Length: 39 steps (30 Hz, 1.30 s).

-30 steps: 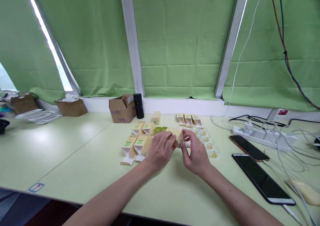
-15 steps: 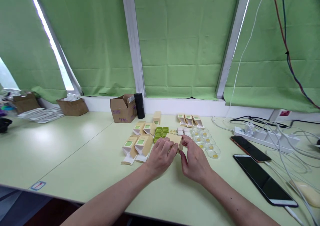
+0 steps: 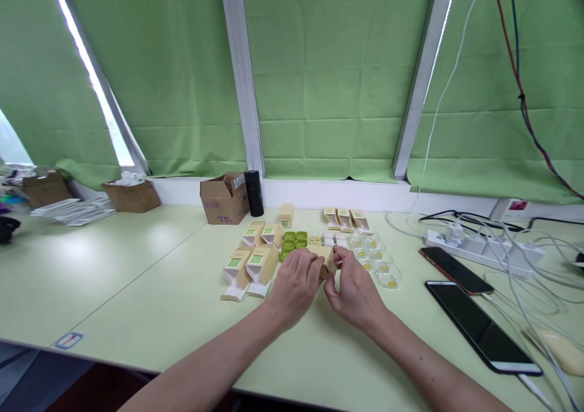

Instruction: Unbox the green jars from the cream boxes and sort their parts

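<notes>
Between my two hands is a small tan cardboard box (image 3: 323,253), held above the table. My left hand (image 3: 295,284) is closed over its left side, and my right hand (image 3: 354,287) pinches its right end with thumb and fingers. Just left stand several open tan boxes (image 3: 263,265) with green label squares and white flaps hanging forward. Behind my hands lie green square cups (image 3: 300,235), small yellowish pieces (image 3: 314,240) and white blocks (image 3: 335,237). To the right are clear plastic cups (image 3: 387,274) with yellow centres. My fingers hide part of the held box.
Three more tan boxes (image 3: 345,218) and a single upright one (image 3: 286,215) stand at the back. A brown carton (image 3: 224,202) and a black cylinder (image 3: 254,194) sit by the wall. On the right lie two phones (image 3: 483,327), a power strip (image 3: 483,252) and tangled white cables.
The held box has turned slightly and its right end tilts more toward me. My right thumb has shifted left beneath that end. The things on the table have stayed put.
</notes>
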Each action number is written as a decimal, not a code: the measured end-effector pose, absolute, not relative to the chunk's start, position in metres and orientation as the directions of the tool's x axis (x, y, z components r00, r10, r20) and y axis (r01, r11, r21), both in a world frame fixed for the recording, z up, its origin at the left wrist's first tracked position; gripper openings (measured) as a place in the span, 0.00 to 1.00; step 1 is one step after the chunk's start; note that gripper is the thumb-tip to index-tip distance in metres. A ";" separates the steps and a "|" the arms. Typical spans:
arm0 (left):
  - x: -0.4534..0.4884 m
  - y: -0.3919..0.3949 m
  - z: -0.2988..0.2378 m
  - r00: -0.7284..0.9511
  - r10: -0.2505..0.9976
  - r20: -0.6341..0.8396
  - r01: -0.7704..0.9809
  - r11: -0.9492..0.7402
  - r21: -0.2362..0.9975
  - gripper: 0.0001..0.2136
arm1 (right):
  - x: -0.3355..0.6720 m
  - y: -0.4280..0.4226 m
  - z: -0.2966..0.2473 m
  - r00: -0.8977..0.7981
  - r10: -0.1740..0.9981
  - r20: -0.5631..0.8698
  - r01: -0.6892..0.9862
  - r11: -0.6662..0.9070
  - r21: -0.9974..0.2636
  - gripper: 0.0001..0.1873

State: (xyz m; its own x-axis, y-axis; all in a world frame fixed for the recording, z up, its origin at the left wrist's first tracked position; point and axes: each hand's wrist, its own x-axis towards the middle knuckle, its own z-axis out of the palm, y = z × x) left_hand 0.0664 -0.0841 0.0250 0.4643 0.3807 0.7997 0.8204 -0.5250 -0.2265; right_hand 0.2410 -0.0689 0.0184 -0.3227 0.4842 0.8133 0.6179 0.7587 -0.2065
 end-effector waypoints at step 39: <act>0.062 -0.089 0.022 0.319 0.662 0.678 0.760 -0.606 0.235 0.16 | 0.268 -0.044 0.036 -0.040 0.316 0.948 0.534 0.809 -0.247 0.19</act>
